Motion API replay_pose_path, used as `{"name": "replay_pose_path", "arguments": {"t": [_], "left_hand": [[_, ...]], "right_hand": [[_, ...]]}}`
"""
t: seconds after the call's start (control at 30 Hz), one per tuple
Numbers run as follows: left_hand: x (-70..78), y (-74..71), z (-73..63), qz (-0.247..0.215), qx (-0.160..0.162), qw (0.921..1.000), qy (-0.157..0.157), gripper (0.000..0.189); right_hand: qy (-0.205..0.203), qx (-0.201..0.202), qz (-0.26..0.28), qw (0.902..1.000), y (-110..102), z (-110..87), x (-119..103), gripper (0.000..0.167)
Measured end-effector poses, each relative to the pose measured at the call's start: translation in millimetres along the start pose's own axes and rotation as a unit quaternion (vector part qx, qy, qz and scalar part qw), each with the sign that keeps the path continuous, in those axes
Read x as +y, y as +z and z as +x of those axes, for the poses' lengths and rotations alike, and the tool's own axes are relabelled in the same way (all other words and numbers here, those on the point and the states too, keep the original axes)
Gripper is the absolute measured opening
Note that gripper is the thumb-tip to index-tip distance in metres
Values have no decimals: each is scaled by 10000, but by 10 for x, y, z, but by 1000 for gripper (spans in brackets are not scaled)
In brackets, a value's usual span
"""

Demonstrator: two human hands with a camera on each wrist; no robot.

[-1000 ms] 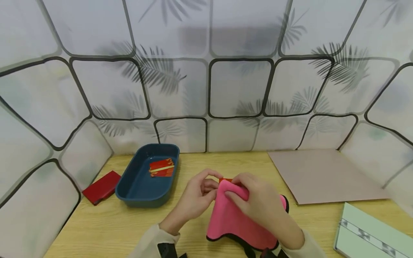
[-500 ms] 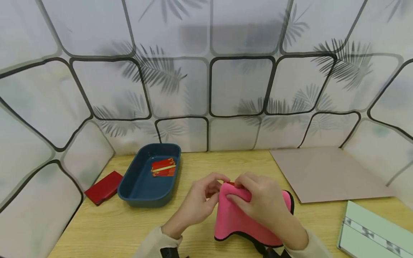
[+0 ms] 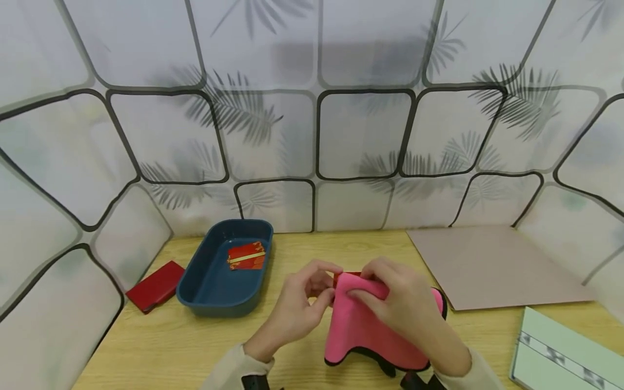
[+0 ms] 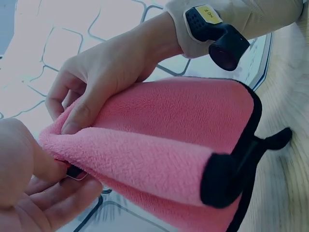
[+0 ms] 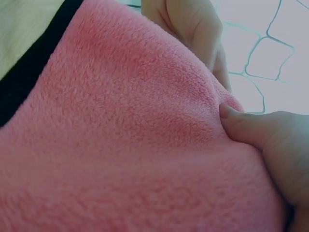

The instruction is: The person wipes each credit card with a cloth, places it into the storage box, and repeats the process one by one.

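A pink plush cloth with black edging hangs from my right hand, whose thumb and fingers pinch its folded upper part. A thin red item shows just above the cloth's top fold, mostly hidden behind the fabric. My left hand pinches that item's left end, beside the cloth. In the left wrist view, a dark, shiny corner with a red edge peeks out between the left fingers; its kind is not clear. The right thumb presses into the plush in the right wrist view.
Left of the hands stands a blue basin holding red and gold cards. A dark red wallet-like item lies left of it. Toward the right are a flat greyish board and a pale green box with a patterned band.
Both hands and the cloth have shifted slightly right in the head view. Over the last half second, a bit more of the red item shows above the cloth.
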State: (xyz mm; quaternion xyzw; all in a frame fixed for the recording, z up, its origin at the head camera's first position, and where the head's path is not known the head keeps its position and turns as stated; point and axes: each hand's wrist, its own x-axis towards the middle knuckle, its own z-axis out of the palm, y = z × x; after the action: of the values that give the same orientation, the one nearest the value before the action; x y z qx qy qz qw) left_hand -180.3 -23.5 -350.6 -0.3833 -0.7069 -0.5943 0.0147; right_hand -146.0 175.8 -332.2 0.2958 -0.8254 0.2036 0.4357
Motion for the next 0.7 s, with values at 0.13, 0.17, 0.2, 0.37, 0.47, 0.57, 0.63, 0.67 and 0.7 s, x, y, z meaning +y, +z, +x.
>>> {"name": "replay_pose_path", "arguments": {"t": [0.13,0.17,0.2,0.37,0.47,0.57,0.63,0.67,0.7], "left_hand": [[-16,-5,10,-194,-146,9997,-54,32],[-21,-6,11,-218,-157,9996,-65,32],[-26,-7,8,-220,-144,9996,-67,32],[-44,-50,-2,-67,-66,9997,-221,34],[-48,-91,5,31,-74,9997,-223,35],[-61,-120,30,42,-21,9999,-133,34],[-73,-123,37,-3,127,9998,-132,33],[-81,-123,42,-56,238,9995,-191,33],[-87,-121,47,-130,380,9988,-282,34]], "right_hand": [[96,-35,-98,9999,-31,7,40,40],[138,-52,-122,9998,-42,6,50,40],[195,-77,-135,9997,-54,2,57,40],[402,-176,-283,9986,-98,-11,97,40],[549,-255,-470,9971,-130,-10,120,34],[673,-296,-695,9949,-168,11,153,34],[731,-268,-838,9934,-190,19,170,37],[755,-242,-933,9925,-202,24,180,37],[787,-218,-1046,9911,-216,28,190,35]]}}
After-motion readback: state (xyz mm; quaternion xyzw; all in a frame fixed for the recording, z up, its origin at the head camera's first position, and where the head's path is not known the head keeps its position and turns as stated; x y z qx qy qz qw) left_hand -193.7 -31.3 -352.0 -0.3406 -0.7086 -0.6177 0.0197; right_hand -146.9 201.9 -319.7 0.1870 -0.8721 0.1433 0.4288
